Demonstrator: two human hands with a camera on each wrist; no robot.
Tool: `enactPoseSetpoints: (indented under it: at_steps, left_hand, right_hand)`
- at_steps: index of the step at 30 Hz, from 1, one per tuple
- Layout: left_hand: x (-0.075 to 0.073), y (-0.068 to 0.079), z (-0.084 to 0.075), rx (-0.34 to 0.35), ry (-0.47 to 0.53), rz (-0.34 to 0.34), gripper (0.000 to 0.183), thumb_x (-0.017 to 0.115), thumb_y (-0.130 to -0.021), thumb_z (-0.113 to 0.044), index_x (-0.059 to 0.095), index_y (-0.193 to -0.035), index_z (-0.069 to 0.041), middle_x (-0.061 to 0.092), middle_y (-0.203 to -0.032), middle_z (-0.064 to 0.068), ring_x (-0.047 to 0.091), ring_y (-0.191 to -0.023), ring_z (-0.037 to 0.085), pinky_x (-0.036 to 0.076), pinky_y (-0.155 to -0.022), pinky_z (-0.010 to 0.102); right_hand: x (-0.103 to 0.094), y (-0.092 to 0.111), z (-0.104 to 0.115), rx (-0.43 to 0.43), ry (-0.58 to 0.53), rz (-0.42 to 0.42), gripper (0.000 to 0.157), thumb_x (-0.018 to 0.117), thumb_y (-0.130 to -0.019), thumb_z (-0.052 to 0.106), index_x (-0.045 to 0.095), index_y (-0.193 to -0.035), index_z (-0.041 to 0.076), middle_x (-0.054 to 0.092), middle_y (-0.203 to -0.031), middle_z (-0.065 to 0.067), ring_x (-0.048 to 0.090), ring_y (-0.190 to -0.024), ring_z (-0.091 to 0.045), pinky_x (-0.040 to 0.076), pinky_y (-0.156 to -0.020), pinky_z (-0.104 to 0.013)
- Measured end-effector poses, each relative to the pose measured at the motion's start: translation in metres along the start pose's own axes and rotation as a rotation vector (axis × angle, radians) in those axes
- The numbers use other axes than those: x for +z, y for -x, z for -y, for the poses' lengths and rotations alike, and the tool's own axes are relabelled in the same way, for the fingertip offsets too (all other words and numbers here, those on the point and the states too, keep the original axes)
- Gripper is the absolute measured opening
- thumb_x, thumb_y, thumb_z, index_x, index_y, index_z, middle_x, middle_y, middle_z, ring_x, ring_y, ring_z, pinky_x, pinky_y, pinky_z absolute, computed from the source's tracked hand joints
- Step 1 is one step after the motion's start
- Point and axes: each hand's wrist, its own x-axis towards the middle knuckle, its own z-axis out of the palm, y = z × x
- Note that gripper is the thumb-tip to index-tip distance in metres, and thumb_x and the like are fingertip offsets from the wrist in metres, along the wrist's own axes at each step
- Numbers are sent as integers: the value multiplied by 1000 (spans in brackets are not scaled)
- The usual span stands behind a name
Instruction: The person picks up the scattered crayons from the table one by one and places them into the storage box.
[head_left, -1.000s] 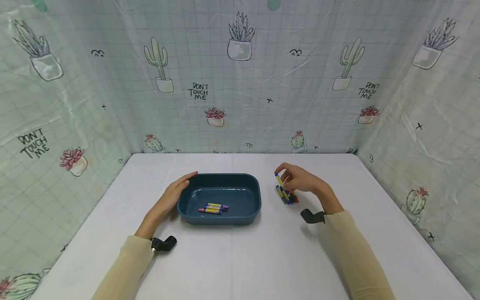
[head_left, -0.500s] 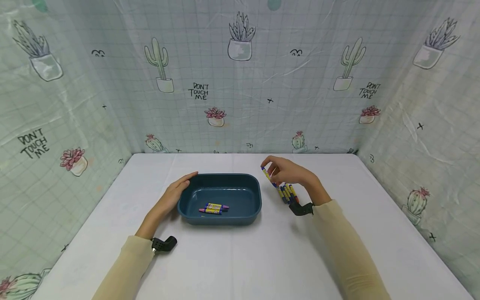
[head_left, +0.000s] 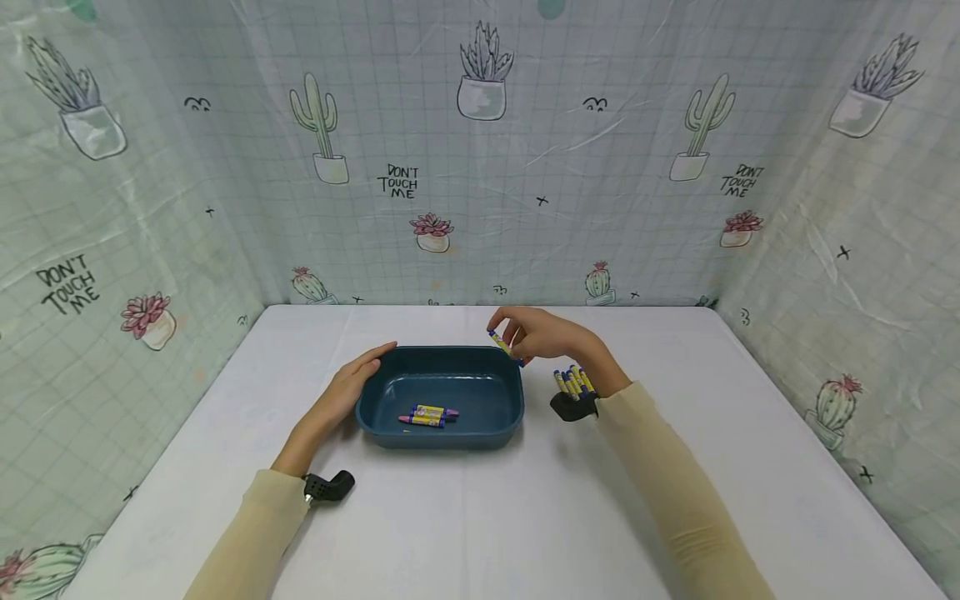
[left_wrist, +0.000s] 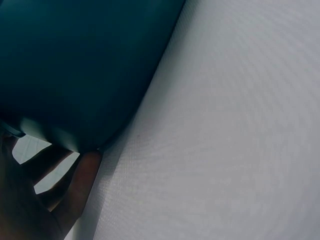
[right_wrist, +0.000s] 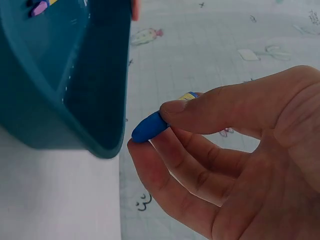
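Observation:
A dark teal rectangular tray (head_left: 442, 440) stands on the white table. My left hand (head_left: 339, 398) rests against its left side, fairly straight fingers touching the outer wall at the back left corner. My right hand (head_left: 549, 335) pinches a crayon (right_wrist: 150, 127) with a blue tip and yellow wrapper between thumb and fingers. It is held at the tray's back right corner, about level with the rim or above. Several pink and purple crayons (head_left: 429, 417) with yellow wrappers lie on the tray's floor near the front.
Several more yellow-wrapped crayons (head_left: 574, 382) lie side by side on the table right of the tray, partly behind the black wrist camera (head_left: 573, 407). A cloth wall (head_left: 540, 250) printed with cacti rises behind the table and along both sides.
My right hand has lifted the blue crayon from the group on the right and carried it left to the tray's back right corner. My left hand and the tray have stayed put.

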Motion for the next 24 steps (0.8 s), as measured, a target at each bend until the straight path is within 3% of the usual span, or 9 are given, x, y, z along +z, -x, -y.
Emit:
enactPoseSetpoints:
  at_steps: [3,12,19,24]
  left_hand:
    - [0,0,0,-1,-7,-1,47,33,-113,-17,39,-160,-10,32,-169,14,20,-160,40,14,-128,66]
    - [0,0,0,7,-6,1,47,33,-113,-17,40,-159,-10,33,-169,13,21,-160,39,15,-129,64]
    - [1,2,-2,7,-3,-4,47,33,-113,-18,40,-160,-11,33,-169,14,21,-160,39,14,-129,65]
    - [1,-8,20,4,-7,-14,47,31,-114,-20,40,-160,-15,33,-169,12,21,-160,38,14,-129,65]
  right_hand:
    - [3,-7,7,-9,12,22,49,58,-93,-5,53,-140,10,61,-131,-30,72,-98,-36,64,-82,-46]
    - [15,-30,25,-26,84,99,51,59,-93,-4,56,-140,15,64,-129,-21,71,-107,-33,65,-80,-39]
    - [24,-47,34,-69,111,184,53,57,-93,-6,55,-144,7,65,-130,-22,70,-112,-35,64,-79,-34]
    - [31,-58,39,-97,146,246,49,59,-94,-6,58,-141,9,67,-126,-21,71,-103,-34,63,-75,-37]
